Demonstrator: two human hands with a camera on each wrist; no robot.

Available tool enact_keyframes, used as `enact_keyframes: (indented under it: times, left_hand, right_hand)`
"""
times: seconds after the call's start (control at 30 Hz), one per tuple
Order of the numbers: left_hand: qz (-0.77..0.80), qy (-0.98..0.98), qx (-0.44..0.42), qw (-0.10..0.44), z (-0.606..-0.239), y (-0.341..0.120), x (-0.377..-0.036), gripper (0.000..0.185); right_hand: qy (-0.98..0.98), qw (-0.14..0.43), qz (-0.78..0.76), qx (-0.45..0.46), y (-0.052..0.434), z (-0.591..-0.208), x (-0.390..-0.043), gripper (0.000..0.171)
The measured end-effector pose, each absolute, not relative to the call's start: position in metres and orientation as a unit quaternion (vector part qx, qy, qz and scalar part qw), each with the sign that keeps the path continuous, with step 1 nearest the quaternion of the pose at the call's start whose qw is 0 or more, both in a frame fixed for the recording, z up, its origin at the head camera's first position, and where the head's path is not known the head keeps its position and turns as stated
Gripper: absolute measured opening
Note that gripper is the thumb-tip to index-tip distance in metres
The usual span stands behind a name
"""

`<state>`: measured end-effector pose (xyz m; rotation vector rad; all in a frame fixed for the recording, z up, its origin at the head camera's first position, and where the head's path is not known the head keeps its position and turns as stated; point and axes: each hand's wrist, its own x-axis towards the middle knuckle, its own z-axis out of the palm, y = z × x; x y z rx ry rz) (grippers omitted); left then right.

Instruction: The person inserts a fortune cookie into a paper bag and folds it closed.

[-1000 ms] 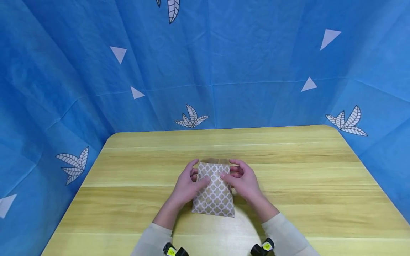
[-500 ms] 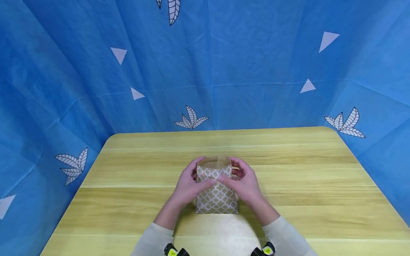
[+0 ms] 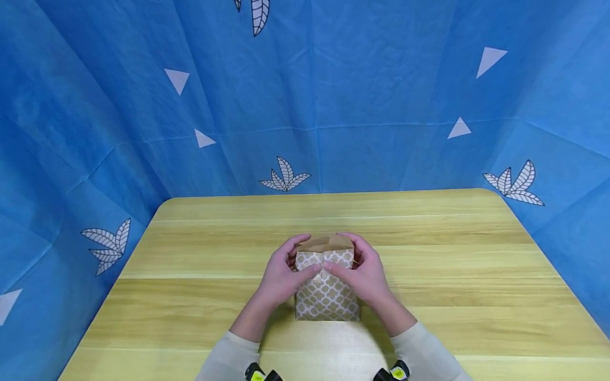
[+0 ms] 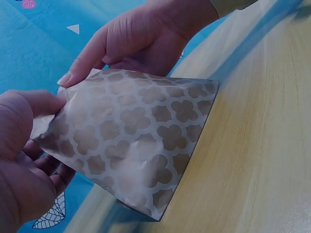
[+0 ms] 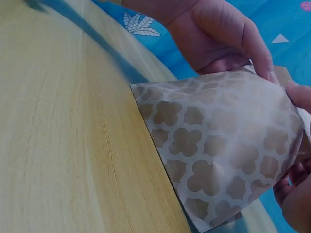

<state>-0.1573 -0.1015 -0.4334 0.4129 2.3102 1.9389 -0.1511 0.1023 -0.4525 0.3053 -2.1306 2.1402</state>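
A brown paper bag [image 3: 326, 296] with a white lattice pattern stands on the table between both hands, its mouth toward the far side. My left hand [image 3: 280, 275] grips its left side, thumb on the front face near the top and fingers behind. On the other side my right hand [image 3: 366, 272] holds it the same way, the two thumbtips close together at the middle. The front panel dents between the thumbs, and the plain brown inside of the back panel shows above. In the left wrist view the bag's patterned face [image 4: 131, 126] bulges and its bottom edge meets the table.
The wooden table [image 3: 452, 264] spreads out on all sides of the bag. Behind and beside it hangs a blue curtain [image 3: 371, 106] printed with leaves and triangles. Black devices with yellow labels sit at both sleeves [image 3: 229, 360].
The bag has shifted slightly right and stands more upright. Its mouth has spread wider, showing more of the inside, and the thumbs have come together on the front panel.
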Motion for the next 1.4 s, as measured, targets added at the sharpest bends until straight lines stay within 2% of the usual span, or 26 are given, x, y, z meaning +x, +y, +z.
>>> enact_keyframes:
  times: [0.27, 0.67, 0.83, 0.97, 1.23, 1.4]
  left_hand:
    - [0.666, 0.741, 0.086, 0.014, -0.44, -0.101, -0.161, 0.054]
    - [0.667, 0.739, 0.094, -0.012, -0.441, -0.1, -0.16, 0.041]
    - [0.655, 0.748, 0.106, -0.018, -0.444, -0.102, -0.159, 0.031]
    - [0.652, 0.748, 0.125, -0.007, -0.445, -0.102, -0.159, 0.029]
    - [0.663, 0.729, 0.159, 0.057, -0.438, -0.101, -0.16, 0.033]
    - [0.64, 0.75, 0.153, 0.067, -0.432, -0.099, -0.16, 0.031]
  right_hand:
    - [-0.717, 0.064, 0.689, 0.085, 0.103, -0.454, -0.152, 0.053]
    - [-0.695, 0.049, 0.712, 0.08, 0.107, -0.457, -0.152, 0.032]
    - [-0.697, 0.074, 0.706, 0.098, 0.11, -0.459, -0.152, 0.021]
    - [-0.695, 0.093, 0.704, 0.115, 0.112, -0.461, -0.153, 0.016]
    - [-0.681, 0.106, 0.708, 0.153, 0.111, -0.461, -0.154, 0.015]
    - [-0.683, 0.115, 0.702, 0.164, 0.111, -0.461, -0.154, 0.015]
